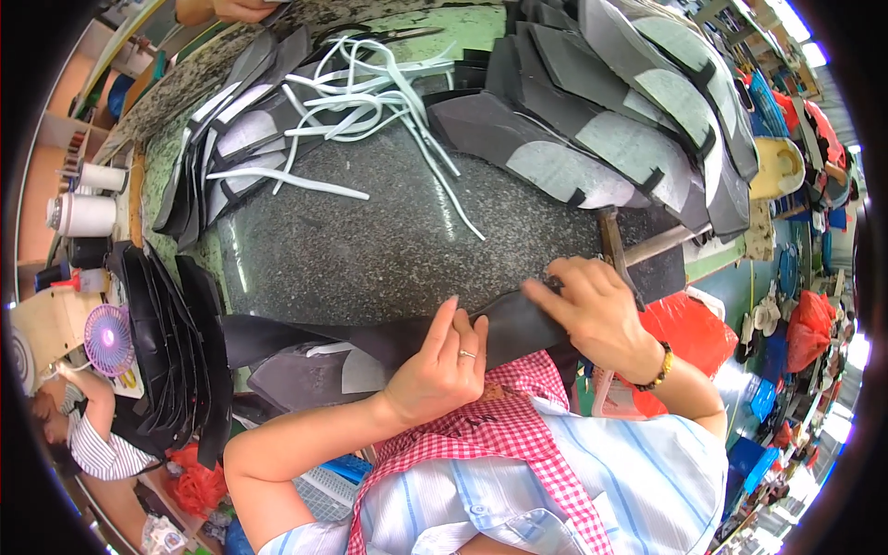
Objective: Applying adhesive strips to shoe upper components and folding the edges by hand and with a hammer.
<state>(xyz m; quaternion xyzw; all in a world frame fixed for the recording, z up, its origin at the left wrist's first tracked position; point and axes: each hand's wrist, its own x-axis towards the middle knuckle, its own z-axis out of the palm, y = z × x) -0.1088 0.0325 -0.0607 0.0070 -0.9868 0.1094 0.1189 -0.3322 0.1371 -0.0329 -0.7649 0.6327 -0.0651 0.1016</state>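
A long, smooth black leather-like piece (398,339) lies along the near edge of the dark speckled stone slab (370,240). My left hand (439,365), with a ring on one finger, pinches its upper edge near the middle. Farther right, my right hand (597,319) grips the same piece, thumb pointing left and fingers curled; their tips are partly hidden. Just beyond that hand rests a hammer (614,242) with a pale wooden handle. Partly under the black piece lies a dark cut panel (305,377) with a light grey patch.
White cords (370,102) lie tangled at the far middle. Dark panels with grey patches pile up at far right (564,157) and far left (245,129). Black pieces (176,342) hang at the left. A co-worker (102,425) sits near a purple fan (108,339); another person's hand (231,9) shows at the top.
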